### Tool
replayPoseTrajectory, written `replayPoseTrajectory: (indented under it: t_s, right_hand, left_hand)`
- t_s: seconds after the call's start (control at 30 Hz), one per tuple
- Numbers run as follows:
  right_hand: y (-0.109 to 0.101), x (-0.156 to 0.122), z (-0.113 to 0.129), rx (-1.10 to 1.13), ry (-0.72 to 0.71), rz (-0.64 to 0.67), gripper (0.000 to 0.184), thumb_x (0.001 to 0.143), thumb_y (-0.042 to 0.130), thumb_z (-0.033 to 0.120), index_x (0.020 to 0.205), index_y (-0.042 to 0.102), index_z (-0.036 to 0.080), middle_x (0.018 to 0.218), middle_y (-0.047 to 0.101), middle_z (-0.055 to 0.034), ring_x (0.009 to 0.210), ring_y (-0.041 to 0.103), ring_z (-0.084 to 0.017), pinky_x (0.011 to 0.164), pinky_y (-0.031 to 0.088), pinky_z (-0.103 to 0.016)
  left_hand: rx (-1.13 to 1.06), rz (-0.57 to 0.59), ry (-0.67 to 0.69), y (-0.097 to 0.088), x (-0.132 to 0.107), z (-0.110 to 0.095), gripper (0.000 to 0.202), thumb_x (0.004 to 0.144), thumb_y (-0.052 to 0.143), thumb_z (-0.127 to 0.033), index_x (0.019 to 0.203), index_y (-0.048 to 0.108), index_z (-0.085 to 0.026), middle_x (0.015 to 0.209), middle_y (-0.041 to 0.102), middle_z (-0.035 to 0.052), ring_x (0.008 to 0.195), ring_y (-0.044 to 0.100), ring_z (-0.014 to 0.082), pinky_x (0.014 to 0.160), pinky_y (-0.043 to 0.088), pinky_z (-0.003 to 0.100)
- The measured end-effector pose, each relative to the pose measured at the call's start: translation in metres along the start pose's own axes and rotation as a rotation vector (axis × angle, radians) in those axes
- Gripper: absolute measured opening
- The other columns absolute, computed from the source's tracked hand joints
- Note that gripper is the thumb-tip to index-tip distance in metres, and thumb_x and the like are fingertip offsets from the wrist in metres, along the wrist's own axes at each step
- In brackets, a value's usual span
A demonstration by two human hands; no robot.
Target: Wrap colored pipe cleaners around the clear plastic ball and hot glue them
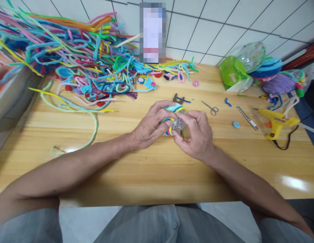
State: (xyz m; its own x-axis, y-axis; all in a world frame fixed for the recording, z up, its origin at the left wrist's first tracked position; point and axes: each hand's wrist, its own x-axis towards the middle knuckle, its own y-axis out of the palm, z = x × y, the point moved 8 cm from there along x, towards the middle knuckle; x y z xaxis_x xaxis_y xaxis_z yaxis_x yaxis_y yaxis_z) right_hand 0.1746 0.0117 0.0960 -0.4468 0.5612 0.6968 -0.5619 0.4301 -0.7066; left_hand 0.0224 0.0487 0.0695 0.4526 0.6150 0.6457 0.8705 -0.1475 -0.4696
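Both hands hold one small clear plastic piece (178, 125) wrapped with colored pipe cleaners (176, 108) in light green, blue, yellow and pink. My left hand (153, 125) is closed around its left side, with the thumb against the wrap. On the right side, my right hand (196, 131) pinches the yellow edge near the clear end with thumb and fingers. The fingers cover much of the piece, so its full shape is hidden. Just beyond it lie dark-handled pliers (178, 99) beside a short blue pipe cleaner (187, 101).
A large tangle of pipe cleaners (78, 57) spreads over the back left. Small scissors (211, 108), a utility knife (247, 118), a blue round piece (236, 125) and a yellow glue gun (275, 122) lie to the right. Behind them stands a green box (232, 74); a phone (153, 33) is at the back.
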Motion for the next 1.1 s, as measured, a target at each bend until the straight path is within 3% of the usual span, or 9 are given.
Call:
replayPoseTrajectory:
  t_s: [0.33,0.57,0.9,1.1]
  right_hand:
    - [0.0,-0.001,0.005,-0.074,-0.031,-0.014,0.045,0.1,0.069,0.03,0.142,0.061,0.014,0.117,0.07,-0.0158,0.102,0.068,-0.028,0.082,0.064,-0.042]
    - [-0.001,-0.002,0.007,-0.117,-0.05,-0.019,0.043,0.101,0.069,0.032,0.139,0.063,0.014,0.116,0.07,-0.0153,0.1,0.069,-0.027,0.081,0.064,-0.04]
    - [-0.003,-0.002,0.012,-0.141,-0.056,-0.025,0.043,0.1,0.068,0.032,0.139,0.062,0.015,0.116,0.071,-0.0143,0.099,0.069,-0.026,0.082,0.062,-0.039]
    - [-0.002,-0.006,0.016,-0.146,-0.074,-0.04,0.051,0.098,0.073,0.031,0.146,0.06,0.017,0.115,0.072,-0.0134,0.093,0.068,-0.025,0.078,0.061,-0.039]
  left_hand:
    - [-0.097,-0.007,-0.09,-0.004,0.003,-0.003,0.017,0.114,0.06,-0.03,0.13,0.063,-0.026,0.149,0.063,0.0121,0.148,0.059,0.0252,0.125,0.052,0.049]
    - [-0.202,-0.006,-0.147,-0.004,0.003,0.002,0.03,0.112,0.064,-0.034,0.14,0.053,-0.027,0.146,0.062,0.0129,0.143,0.062,0.0254,0.12,0.055,0.047]
    - [-0.092,-0.004,-0.108,-0.006,0.005,0.0,0.036,0.112,0.063,-0.036,0.145,0.055,-0.026,0.144,0.066,0.0126,0.141,0.063,0.0264,0.122,0.054,0.048]
    - [-0.192,-0.018,-0.17,-0.003,0.003,0.005,0.029,0.112,0.063,-0.04,0.138,0.06,-0.026,0.147,0.064,0.0127,0.144,0.061,0.0269,0.124,0.052,0.051]
